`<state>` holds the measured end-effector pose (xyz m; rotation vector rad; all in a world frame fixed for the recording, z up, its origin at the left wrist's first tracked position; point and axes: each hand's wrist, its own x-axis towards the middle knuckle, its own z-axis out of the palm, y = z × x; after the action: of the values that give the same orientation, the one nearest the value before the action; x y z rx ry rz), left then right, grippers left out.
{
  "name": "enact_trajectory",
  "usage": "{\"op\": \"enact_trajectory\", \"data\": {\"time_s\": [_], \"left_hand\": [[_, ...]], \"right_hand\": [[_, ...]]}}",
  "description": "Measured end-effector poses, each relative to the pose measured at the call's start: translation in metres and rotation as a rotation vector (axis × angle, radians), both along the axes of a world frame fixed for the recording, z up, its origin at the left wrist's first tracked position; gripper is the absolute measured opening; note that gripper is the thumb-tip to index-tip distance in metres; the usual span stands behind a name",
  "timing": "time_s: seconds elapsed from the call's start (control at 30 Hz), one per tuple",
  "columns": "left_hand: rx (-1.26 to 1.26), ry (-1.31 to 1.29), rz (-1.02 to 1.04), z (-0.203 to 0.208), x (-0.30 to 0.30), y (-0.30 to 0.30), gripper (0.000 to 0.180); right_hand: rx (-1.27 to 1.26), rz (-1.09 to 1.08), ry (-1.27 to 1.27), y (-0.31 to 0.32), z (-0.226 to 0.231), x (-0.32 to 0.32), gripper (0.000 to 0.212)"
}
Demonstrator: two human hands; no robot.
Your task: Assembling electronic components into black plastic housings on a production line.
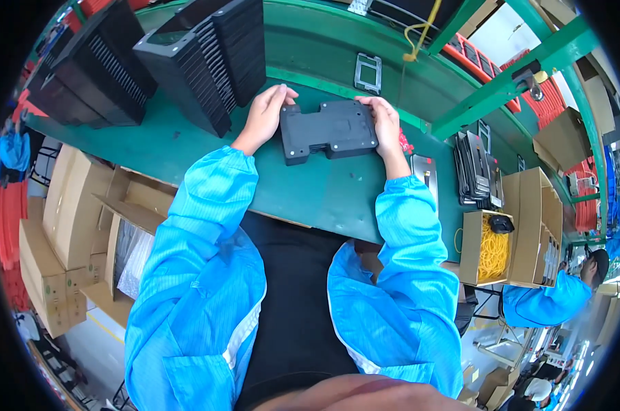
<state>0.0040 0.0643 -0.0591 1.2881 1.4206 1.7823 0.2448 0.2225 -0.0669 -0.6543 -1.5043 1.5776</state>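
Observation:
A black block-like stack of notched plastic plates (pixel 332 129), with small round metal dots at its corners, lies on the green bench (pixel 303 195) in front of me. My left hand (pixel 266 115) is against its left end, fingers curled round the far corner. My right hand (pixel 384 122) grips the opposite end, with fingers bent over the far right corner. Whether the pieces are separate or joined, I cannot tell. Just right of my right hand sits a small red item (pixel 405 142), partly hidden by my wrist.
Tall stacks of black plates (pixel 207 61) stand on the bench at the left. Rightward are a flat silver piece (pixel 425 171), a pile of dark frames (pixel 472 168) and a carton of yellow cords (pixel 495 252). A metal bracket (pixel 368 72) leans at the back. A co-worker (pixel 553 296) is far right.

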Motion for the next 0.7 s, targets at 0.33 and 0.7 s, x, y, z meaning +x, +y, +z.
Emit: {"op": "enact_trajectory", "data": {"time_s": [0.33, 0.7], "left_hand": [[-0.056, 0.279, 0.305, -0.004, -0.001, -0.065, 0.046], [-0.065, 0.147, 0.265, -0.007, 0.005, -0.086, 0.054]], "right_hand": [[0.528, -0.331, -0.272, 0.002, 0.025, 0.006, 0.020], [1.152, -0.200, -1.012, 0.162, 0.026, -0.076, 0.019]]}}
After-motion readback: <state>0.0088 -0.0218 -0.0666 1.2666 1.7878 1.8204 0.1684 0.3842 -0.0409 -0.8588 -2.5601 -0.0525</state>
